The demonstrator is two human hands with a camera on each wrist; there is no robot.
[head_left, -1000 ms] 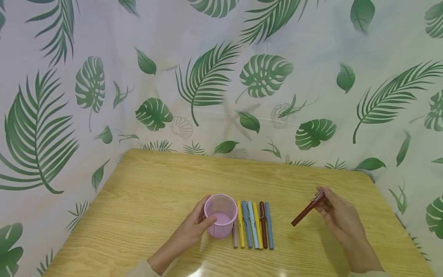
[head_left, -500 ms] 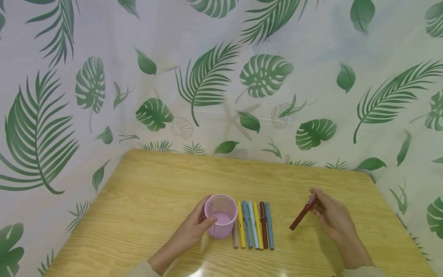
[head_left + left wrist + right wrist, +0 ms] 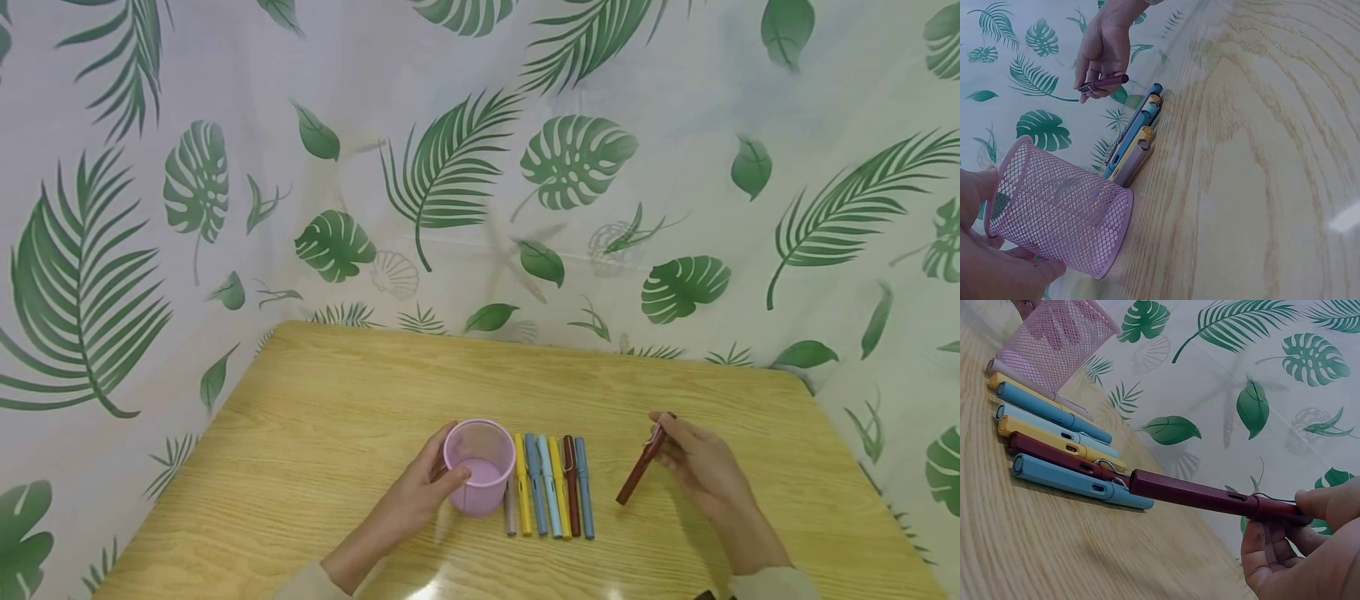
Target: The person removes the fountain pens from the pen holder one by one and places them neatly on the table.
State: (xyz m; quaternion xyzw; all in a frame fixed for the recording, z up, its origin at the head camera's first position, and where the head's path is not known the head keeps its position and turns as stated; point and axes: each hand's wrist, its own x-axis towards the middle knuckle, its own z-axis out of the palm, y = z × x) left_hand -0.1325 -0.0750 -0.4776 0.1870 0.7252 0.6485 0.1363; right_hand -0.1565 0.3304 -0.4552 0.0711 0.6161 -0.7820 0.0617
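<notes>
My left hand (image 3: 422, 497) grips a pink mesh pen holder (image 3: 480, 492) by its left side, thumb over the rim. In the left wrist view the holder (image 3: 1063, 209) is seen from the side, standing on the table. My right hand (image 3: 705, 467) pinches a dark red pen (image 3: 639, 471) by its capped, clip end, the other end slanting down and left over the table. In the right wrist view this pen (image 3: 1194, 495) shows a small barrel window and a metal clip. The holder's visible inside shows only its pink bottom.
A row of pens lies right of the holder: a greyish one (image 3: 512, 512), yellow ones (image 3: 522, 492), blue ones (image 3: 585, 492), a light blue one (image 3: 550, 492) and a dark red one (image 3: 572, 492). The wooden table (image 3: 337, 400) meets a leaf-patterned cloth (image 3: 465, 167) behind.
My right hand has moved left with the dark red pen, closer to the row, and the pen has tilted more steeply. The left hand and the pen holder stay in place.
</notes>
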